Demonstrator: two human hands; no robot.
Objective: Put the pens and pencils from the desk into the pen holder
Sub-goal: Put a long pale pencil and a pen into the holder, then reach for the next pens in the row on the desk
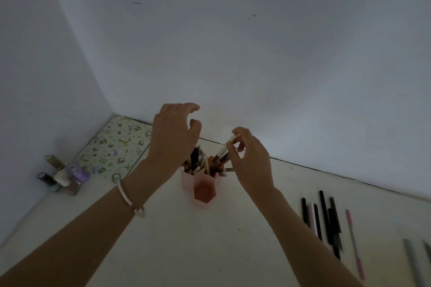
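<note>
Pink pen holder (201, 190); seemingly black pens (323, 216)

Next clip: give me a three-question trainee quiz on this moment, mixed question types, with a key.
1. True or false: the right hand holds a pen over the pink pen holder.
2. Where do the pens still to be collected lie? A) left of the holder, B) right of the holder, C) on the patterned mat.
3. Fill in: the left hand hovers above the holder, fingers spread, holding ____.

Key: 1 true; 2 B; 3 nothing.
</note>
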